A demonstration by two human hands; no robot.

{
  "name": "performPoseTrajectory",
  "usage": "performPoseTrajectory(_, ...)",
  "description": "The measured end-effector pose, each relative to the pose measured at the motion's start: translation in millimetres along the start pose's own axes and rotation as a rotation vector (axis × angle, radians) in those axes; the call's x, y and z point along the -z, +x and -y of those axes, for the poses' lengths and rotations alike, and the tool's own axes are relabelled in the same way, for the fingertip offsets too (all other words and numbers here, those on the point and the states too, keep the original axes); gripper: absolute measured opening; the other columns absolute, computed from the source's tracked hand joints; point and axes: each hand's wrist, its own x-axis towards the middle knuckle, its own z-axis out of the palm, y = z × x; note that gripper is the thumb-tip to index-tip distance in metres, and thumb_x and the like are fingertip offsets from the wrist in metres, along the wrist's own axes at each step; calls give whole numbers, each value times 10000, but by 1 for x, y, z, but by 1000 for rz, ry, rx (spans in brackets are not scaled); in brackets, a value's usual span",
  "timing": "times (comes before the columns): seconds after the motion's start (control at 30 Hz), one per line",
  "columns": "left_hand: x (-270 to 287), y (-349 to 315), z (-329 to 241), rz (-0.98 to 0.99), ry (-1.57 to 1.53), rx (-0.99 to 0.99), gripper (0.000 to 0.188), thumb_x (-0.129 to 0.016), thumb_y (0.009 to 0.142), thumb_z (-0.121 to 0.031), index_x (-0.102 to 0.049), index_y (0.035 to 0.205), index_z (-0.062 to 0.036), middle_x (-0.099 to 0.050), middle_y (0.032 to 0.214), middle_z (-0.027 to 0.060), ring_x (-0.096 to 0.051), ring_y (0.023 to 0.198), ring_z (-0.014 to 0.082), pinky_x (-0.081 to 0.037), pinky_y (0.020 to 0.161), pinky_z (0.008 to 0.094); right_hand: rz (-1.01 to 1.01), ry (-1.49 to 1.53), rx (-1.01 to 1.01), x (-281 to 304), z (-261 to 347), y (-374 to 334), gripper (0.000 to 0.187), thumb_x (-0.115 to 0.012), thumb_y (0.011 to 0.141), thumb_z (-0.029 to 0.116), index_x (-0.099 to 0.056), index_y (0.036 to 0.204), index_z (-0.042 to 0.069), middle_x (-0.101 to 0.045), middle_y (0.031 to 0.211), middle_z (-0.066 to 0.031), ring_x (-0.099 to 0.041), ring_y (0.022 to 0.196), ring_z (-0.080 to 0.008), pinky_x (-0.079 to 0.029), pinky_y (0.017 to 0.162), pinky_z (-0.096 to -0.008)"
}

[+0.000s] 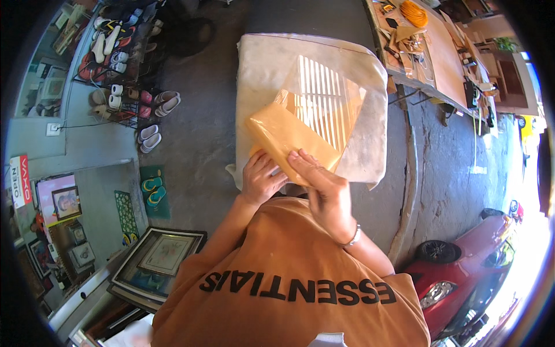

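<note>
A yellow, box-shaped package [295, 136] in shiny clear film lies tilted over the near part of a cloth-covered table [260, 63]. Beyond it, a flat sheet with white stripes [318, 95] spreads on the cloth; whether it is joined to the package I cannot tell. My left hand [263, 178] grips the package's near left edge with curled fingers. Across its near right end lies my right hand [324, 185], fingers on top and the thumb side hidden; a watch or bracelet [355, 235] is on that wrist.
At the right stands a wooden workbench [439, 69] with an orange coil of cord [414, 14] and scraps. Shoes [115, 61] fill a rack at the left, with sandals [155, 191] on a green mat. Framed pictures [165, 253] lean nearby. A red car [457, 272] is at the lower right.
</note>
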Motion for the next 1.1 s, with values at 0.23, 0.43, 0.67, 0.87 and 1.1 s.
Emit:
performPoseTrajectory(0.23, -10, -22, 3, -37, -494, 387, 197, -751, 816, -127, -738, 1011, -106, -716, 1122, 79, -663, 1040, 283, -501, 954, 435, -55, -91, 100, -26, 12, -47, 439, -574, 808, -131, -697, 1210, -3, -673, 1290, -183, -589, 1288, -374, -453, 1122, -463)
performPoseTrajectory(0.43, -17, -40, 12, 19, -710, 527, 234, -751, 833, -147, -720, 1063, -111, -700, 1158, 80, -648, 1080, 275, -489, 976, 428, 19, -94, 188, -24, 46, -67, 500, -578, 769, -126, -665, 1253, -34, -659, 1304, -209, -589, 1283, -392, -472, 1104, -470)
performPoseTrajectory(0.67, -8, -66, 6, 58, -747, 557, 280, -752, 854, -171, -699, 1124, -118, -682, 1200, 80, -630, 1127, 266, -474, 1002, 420, 59, -170, 288, -31, 77, -76, 531, -620, 793, -24, -606, 1323, -47, -627, 1347, -231, -604, 1267, -398, -514, 1059, -462)
performPoseTrajectory(0.87, -6, -77, 5, 67, -741, 560, 320, -752, 872, -191, -680, 1176, -123, -666, 1236, 80, -614, 1167, 258, -462, 1024, 413, 29, -182, 336, -19, 88, -88, 470, -621, 797, -21, -641, 1264, -70, -658, 1302, -225, -632, 1237, -382, -517, 1049, -474)
performPoseTrajectory(1.1, -1, -96, 2, 71, -671, 520, 367, -753, 892, -215, -659, 1236, -129, -647, 1278, 81, -596, 1214, 249, -447, 1050, 405, -56, -81, 352, -10, 88, -103, 341, -563, 836, -78, -695, 1150, -62, -718, 1181, -223, -677, 1170, -379, -536, 1022, -474)
